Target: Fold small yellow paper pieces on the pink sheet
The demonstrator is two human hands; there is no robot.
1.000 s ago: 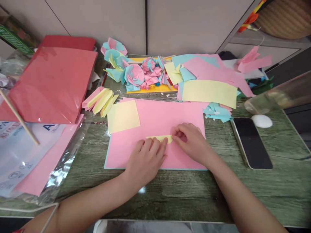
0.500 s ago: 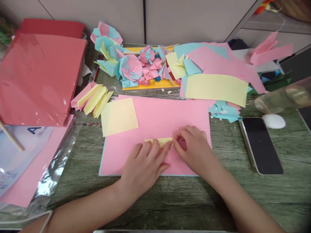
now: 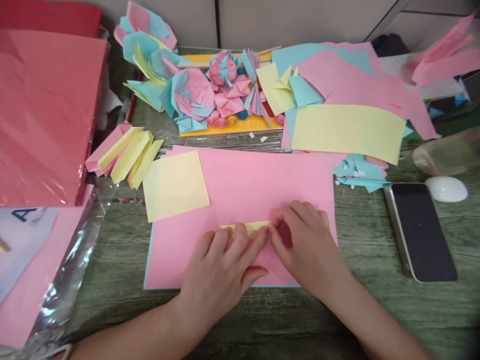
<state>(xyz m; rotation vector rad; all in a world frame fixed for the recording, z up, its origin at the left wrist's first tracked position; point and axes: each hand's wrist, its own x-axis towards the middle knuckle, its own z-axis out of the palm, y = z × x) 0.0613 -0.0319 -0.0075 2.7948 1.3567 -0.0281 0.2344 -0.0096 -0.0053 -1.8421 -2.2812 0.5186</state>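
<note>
A narrow folded piece of yellow paper (image 3: 258, 227) lies on a pink sheet (image 3: 262, 185), which has a blue edge showing beneath it. My left hand (image 3: 221, 272) rests on the folded paper from the near side, fingers apart and tips pressing it down; they cover much of it. At the paper's right end, the thumb and index finger of my right hand (image 3: 305, 240) are pinched together on it. To the left, a square of yellow paper (image 3: 176, 185) overlaps the pink sheet's corner.
Folded paper flowers (image 3: 195, 95) stand along the back, with yellow and pink folded strips (image 3: 125, 152) at left. A yellow paper strip (image 3: 348, 130) lies back right, above a phone (image 3: 423, 230) and white mouse (image 3: 446, 189). Red paper packs (image 3: 45, 115) fill the left.
The whole view has shifted and come slightly closer. Both hands stay at nearly the same spots on the folded yellow paper, with only slight finger movement.
</note>
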